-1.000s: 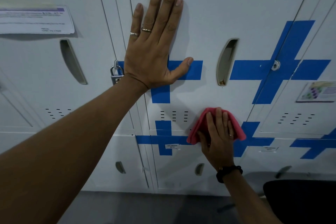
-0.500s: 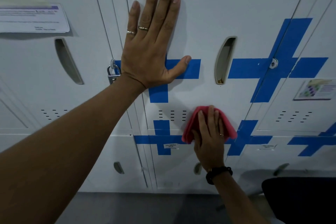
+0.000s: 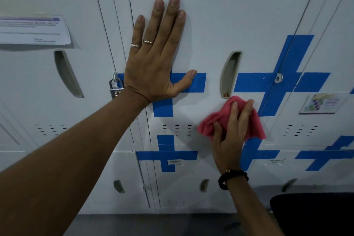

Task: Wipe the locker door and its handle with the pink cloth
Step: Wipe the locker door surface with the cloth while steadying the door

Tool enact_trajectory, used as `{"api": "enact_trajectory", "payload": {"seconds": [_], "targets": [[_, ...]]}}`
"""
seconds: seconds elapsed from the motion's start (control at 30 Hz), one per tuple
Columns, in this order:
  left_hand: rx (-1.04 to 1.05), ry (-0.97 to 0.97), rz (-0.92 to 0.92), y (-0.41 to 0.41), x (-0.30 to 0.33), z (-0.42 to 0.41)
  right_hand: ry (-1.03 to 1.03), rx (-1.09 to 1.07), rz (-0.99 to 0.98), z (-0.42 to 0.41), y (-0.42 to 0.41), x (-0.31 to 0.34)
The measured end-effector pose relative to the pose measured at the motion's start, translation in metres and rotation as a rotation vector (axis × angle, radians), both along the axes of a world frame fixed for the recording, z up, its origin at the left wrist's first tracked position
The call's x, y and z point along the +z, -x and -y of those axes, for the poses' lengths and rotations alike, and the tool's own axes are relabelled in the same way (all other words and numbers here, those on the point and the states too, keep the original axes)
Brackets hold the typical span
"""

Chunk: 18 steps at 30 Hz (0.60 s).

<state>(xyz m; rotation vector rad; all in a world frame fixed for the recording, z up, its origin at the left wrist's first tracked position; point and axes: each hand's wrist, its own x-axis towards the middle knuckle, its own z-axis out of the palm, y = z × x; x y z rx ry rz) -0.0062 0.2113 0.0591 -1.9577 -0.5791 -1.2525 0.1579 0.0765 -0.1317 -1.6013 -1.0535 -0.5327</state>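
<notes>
The left hand [image 3: 155, 59] is pressing flat on the locker door [image 3: 206, 25], fingers straight and close together, thumb spread out over the blue tape [image 3: 197, 82], bracing the panel. The right hand [image 3: 229, 136] is pinning the pink cloth [image 3: 212, 120] against the door just below the recessed handle [image 3: 229, 74], fingers slightly apart and curled down onto the bunched fabric, not closed round it. The cloth's top edge is sitting right under the handle's lower end, apparently short of the recess. The step in hand looks to be wiping the lower door on the way to the handle. To do it well, the palm should be bearing evenly so the whole pad is rubbing, not just the fingertips; strokes should be overlapping, and a fold of cloth should be pushed into the recess with the fingertips, since dirt is likely gathering there. The padlock [image 3: 115, 90] at the left wrist is hanging on the neighbouring hasp, clear of the wiping.
</notes>
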Motion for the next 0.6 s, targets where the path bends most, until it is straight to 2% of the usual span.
{"api": "enact_trajectory", "payload": {"seconds": [0.13,0.23,0.4,0.5,0.6], "targets": [[-0.013,0.004,-0.010,0.000,0.001,0.001,-0.181,0.014,0.011,-0.016,-0.001,0.077],[-0.023,0.015,-0.019,0.000,0.000,-0.002,-0.073,-0.081,0.123,-0.023,-0.005,0.086],[-0.036,0.008,-0.027,0.000,-0.001,-0.005,0.120,-0.177,0.203,-0.009,-0.015,0.028],[-0.051,0.014,-0.028,-0.001,-0.001,-0.006,0.102,-0.191,0.239,-0.010,-0.022,0.059],[-0.049,0.018,-0.030,-0.001,-0.001,-0.007,0.057,-0.232,0.268,-0.017,-0.019,0.116]]}}
